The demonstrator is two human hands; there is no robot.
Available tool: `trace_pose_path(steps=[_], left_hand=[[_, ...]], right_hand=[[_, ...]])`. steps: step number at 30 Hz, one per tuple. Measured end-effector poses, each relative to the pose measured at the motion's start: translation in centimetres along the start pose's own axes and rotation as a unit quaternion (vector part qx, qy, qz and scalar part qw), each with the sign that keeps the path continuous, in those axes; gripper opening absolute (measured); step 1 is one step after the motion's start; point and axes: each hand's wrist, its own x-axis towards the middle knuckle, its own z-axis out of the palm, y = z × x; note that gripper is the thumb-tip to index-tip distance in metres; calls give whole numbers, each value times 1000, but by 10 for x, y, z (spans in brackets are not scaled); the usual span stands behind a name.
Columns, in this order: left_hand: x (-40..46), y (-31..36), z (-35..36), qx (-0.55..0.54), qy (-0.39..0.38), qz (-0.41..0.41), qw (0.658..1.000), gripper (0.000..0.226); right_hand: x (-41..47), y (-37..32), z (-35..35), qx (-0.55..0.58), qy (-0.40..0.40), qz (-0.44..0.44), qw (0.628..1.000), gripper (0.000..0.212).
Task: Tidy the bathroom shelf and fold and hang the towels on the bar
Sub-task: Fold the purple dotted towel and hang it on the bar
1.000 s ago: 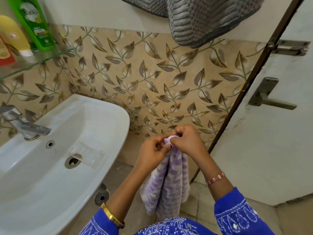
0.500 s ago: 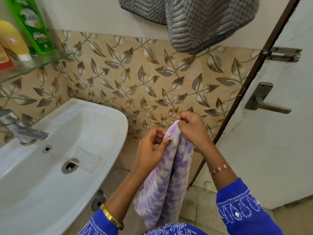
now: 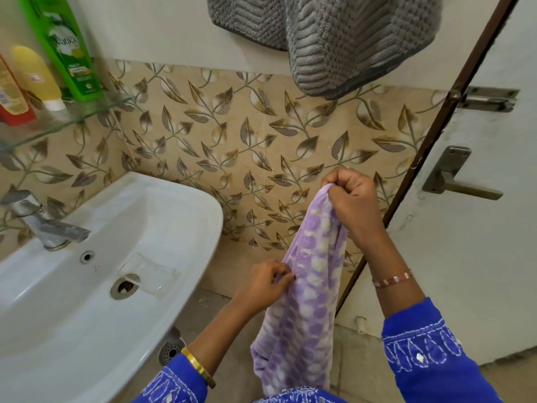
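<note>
While the right hand (image 3: pixel 353 199) is clenched over the top end of the purple towel (image 3: pixel 302 309), the cloth is held up right of centre in the frame and is left hanging in loose folds down to the lower edge. Lower down, at centre, the left hand (image 3: pixel 266 283) is set against the towel's left edge, the fingers (image 3: pixel 280 274) pinched on the fabric there. A gold bangle (image 3: pixel 199 367) is seen on the left wrist, a beaded bracelet (image 3: pixel 392 279) on the right, and blue embroidered sleeves (image 3: pixel 430 365) are cut off by the bottom of the frame.

Across the top centre, a grey towel (image 3: pixel 348 42) is seen hanging against the wall, its lower end dropped over the leaf-patterned tiles (image 3: pixel 232 135); whatever it hangs from is out of view. At upper left, a glass shelf (image 3: pixel 75 117) is shown with a green bottle (image 3: pixel 64 48) standing upright, a yellow bottle (image 3: pixel 36 77) beside it cap down, and a red one (image 3: pixel 11 97) cut by the left edge. Below the shelf, the lower left is filled by a white basin (image 3: pixel 145 228), with a metal tap (image 3: pixel 43 225) at its left rim and a drain (image 3: pixel 125 286) in the bowl. On the right, a pale door (image 3: pixel 479 271) is seen with a lever handle (image 3: pixel 456 178) and a latch (image 3: pixel 488 98) above it.
</note>
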Motion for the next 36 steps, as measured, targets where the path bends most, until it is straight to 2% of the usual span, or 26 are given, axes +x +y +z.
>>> trace_pose_path(steps=[2, 5, 9, 12, 15, 19, 22, 24, 27, 30, 32, 34, 36], left_hand=[[1, -8, 2, 18, -34, -27, 999, 19], [-3, -9, 4, -28, -22, -34, 999, 15], [-3, 14, 9, -151, 18, 32, 988, 15], [3, 31, 14, -163, 48, 78, 982, 3], [9, 28, 23, -132, 12, 45, 990, 24], [8, -4, 23, -84, -30, -24, 996, 35], [11, -28, -1, -106, 13, -80, 991, 41], [13, -35, -17, -122, 53, -95, 987, 35], [12, -28, -27, -223, 113, -96, 963, 24], [8, 2, -32, -294, 165, -49, 940, 31], [8, 29, -36, -286, 176, 11, 942, 37], [9, 55, -42, -273, 177, 79, 942, 44], [10, 74, -47, -258, 178, 143, 939, 50]], right_hand=[[4, -2, -9, 9, 33, -1, 999, 40], [6, -4, -19, 3, 59, -6, 998, 41], [3, -3, -17, -2, 55, -16, 998, 42], [1, -2, -13, -8, 43, -19, 999, 43], [2, -1, -16, -3, 50, -11, 999, 46], [3, -2, -25, -4, 73, -10, 997, 43], [-2, 3, -25, -13, 72, 3, 997, 41], [-6, 8, -24, -8, 77, 20, 997, 40], [-7, 12, -29, -17, 100, 47, 994, 39], [-4, 7, -37, -34, 116, 45, 992, 37], [-7, -2, -39, -33, 79, 26, 996, 26], [-14, -11, -36, -49, -61, 36, 996, 6], [-24, -14, -25, -75, -243, 72, 964, 28]])
